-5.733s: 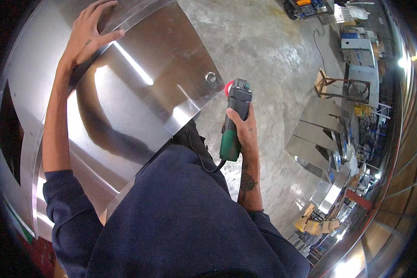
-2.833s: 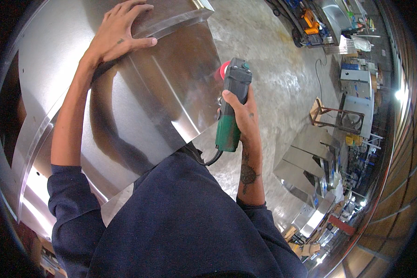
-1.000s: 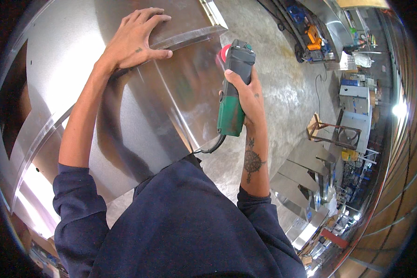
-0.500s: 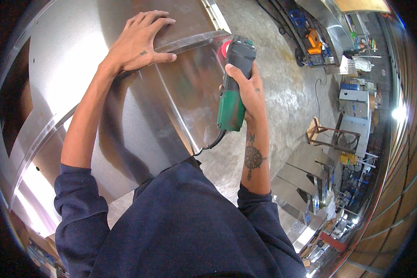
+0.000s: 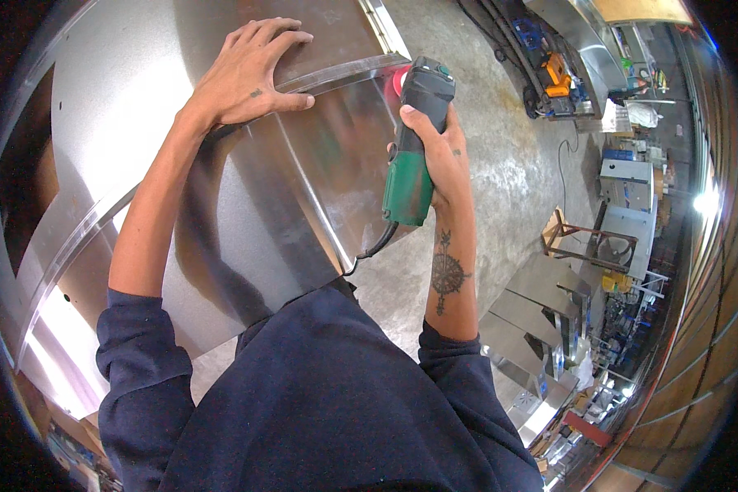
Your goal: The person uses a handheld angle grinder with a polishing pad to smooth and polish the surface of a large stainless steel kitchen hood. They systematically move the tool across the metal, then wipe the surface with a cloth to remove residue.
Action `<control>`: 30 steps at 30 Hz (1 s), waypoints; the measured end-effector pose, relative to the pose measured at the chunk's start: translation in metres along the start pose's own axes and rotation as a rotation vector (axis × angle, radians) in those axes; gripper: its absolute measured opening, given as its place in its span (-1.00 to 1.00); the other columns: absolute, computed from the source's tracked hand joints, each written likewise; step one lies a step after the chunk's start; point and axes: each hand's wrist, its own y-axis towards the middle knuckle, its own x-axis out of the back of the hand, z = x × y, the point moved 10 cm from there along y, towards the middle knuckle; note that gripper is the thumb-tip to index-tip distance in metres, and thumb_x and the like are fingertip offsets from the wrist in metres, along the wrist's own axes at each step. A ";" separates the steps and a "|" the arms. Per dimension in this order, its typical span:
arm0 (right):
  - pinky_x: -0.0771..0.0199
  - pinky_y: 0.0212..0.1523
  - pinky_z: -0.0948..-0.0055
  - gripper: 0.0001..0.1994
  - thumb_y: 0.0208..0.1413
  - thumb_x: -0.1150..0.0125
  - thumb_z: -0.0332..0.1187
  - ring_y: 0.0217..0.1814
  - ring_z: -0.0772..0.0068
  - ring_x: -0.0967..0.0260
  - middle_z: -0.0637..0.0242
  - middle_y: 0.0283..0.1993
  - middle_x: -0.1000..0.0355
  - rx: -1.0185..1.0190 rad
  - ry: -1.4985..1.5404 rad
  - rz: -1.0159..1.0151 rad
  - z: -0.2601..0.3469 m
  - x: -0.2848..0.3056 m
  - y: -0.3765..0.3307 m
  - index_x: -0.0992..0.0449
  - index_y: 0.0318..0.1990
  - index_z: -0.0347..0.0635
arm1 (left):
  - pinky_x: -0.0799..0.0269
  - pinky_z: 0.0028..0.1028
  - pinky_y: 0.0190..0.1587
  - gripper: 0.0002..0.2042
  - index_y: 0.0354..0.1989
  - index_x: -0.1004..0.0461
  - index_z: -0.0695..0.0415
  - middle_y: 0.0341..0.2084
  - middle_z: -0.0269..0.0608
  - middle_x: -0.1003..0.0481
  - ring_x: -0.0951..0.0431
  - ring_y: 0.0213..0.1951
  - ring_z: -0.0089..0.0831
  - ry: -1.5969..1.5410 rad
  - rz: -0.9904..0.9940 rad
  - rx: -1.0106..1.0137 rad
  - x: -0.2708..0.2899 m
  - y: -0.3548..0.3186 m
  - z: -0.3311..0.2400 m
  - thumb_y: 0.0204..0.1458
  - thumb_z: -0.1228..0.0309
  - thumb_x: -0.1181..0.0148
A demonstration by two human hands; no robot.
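Observation:
My right hand [image 5: 441,152] is wrapped around a green and black angle grinder [image 5: 408,184]. Its red disc [image 5: 399,80] is at the right end of a raised metal seam [image 5: 336,75]; whether it touches is hard to make out. A black cord [image 5: 381,240] runs from the grinder's lower end to the edge of the sheet metal. My left hand [image 5: 250,78] lies with fingers spread over the seam, its thumb on the near side. Under both arms is a large, shiny sheet-metal piece [image 5: 238,189] with bent ridges and dark reflections.
Concrete floor [image 5: 500,172] lies to the right of the metal piece. Beyond it are a cart with yellow and blue tools [image 5: 556,78], a small brown stand [image 5: 590,238], several metal panels [image 5: 529,307] and cluttered benches. A dark opening [image 5: 26,172] shows at the far left.
The grinder has shifted very slightly upward, its lower end swinging a little left. My left hand keeps its place on the seam.

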 end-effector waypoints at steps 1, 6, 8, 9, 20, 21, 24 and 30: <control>-0.64 -0.18 0.29 -0.32 0.17 -0.49 -0.16 -0.15 0.35 -0.57 0.21 0.01 -0.54 0.004 0.003 0.002 0.001 -0.001 0.000 -0.40 0.38 -0.21 | -0.02 0.07 0.64 -0.09 0.44 -0.44 -0.08 0.52 -0.19 -0.29 -0.19 0.57 -0.03 0.006 0.003 0.005 0.000 0.000 0.001 -0.15 -0.18 -0.48; -0.64 -0.15 0.30 -0.35 0.16 -0.50 -0.18 -0.13 0.38 -0.56 0.23 0.01 -0.56 -0.050 0.009 -0.010 -0.002 0.000 -0.006 -0.43 0.35 -0.21 | -0.02 0.07 0.64 -0.11 0.44 -0.44 -0.07 0.52 -0.18 -0.29 -0.19 0.56 -0.03 0.016 -0.005 -0.002 0.000 -0.001 0.004 -0.12 -0.18 -0.47; -0.64 -0.26 0.32 -0.40 0.18 -0.49 -0.19 -0.23 0.39 -0.57 0.23 -0.07 -0.55 -0.009 0.023 -0.026 -0.006 0.006 -0.007 -0.44 0.31 -0.21 | -0.02 0.06 0.64 -0.12 0.44 -0.43 -0.06 0.52 -0.17 -0.30 -0.20 0.56 -0.03 0.011 -0.005 -0.011 0.001 -0.001 0.001 -0.11 -0.17 -0.47; -0.65 -0.35 0.35 -0.44 0.19 -0.49 -0.21 -0.33 0.39 -0.58 0.22 -0.16 -0.55 0.017 0.040 -0.028 -0.008 0.006 -0.006 -0.44 0.27 -0.22 | -0.03 0.06 0.63 -0.12 0.44 -0.43 -0.06 0.51 -0.17 -0.30 -0.20 0.56 -0.03 0.006 -0.002 -0.014 0.003 0.000 0.000 -0.11 -0.16 -0.47; -0.65 -0.44 0.35 -0.48 0.22 -0.47 -0.24 -0.42 0.38 -0.59 0.21 -0.25 -0.54 0.026 0.094 -0.037 -0.019 0.012 -0.028 -0.42 0.24 -0.20 | -0.01 0.02 0.64 -0.13 0.44 -0.43 -0.03 0.51 -0.14 -0.30 -0.20 0.56 -0.04 -0.013 0.022 -0.018 0.008 0.002 -0.004 -0.10 -0.10 -0.47; -0.65 -0.44 0.35 -0.48 0.22 -0.47 -0.24 -0.42 0.38 -0.59 0.21 -0.24 -0.54 0.024 0.099 -0.041 -0.019 0.012 -0.032 -0.42 0.25 -0.20 | 0.00 0.02 0.64 -0.13 0.44 -0.43 -0.03 0.52 -0.15 -0.30 -0.20 0.56 -0.04 -0.011 0.026 -0.011 0.009 0.002 -0.004 -0.10 -0.10 -0.47; -0.66 -0.43 0.35 -0.47 0.23 -0.47 -0.23 -0.41 0.39 -0.59 0.22 -0.24 -0.54 0.027 0.074 -0.056 -0.024 0.016 -0.036 -0.41 0.26 -0.21 | 0.01 0.02 0.64 -0.12 0.45 -0.43 -0.04 0.52 -0.14 -0.29 -0.19 0.57 -0.04 -0.008 0.032 0.003 0.010 0.002 -0.004 -0.11 -0.11 -0.48; -0.68 -0.42 0.36 -0.44 0.23 -0.47 -0.21 -0.40 0.39 -0.60 0.24 -0.23 -0.53 0.006 0.110 -0.076 -0.037 0.023 -0.049 -0.40 0.29 -0.21 | 0.01 0.03 0.64 -0.11 0.46 -0.43 -0.04 0.53 -0.13 -0.28 -0.18 0.58 -0.02 0.008 0.046 -0.007 0.006 0.004 0.001 -0.11 -0.12 -0.47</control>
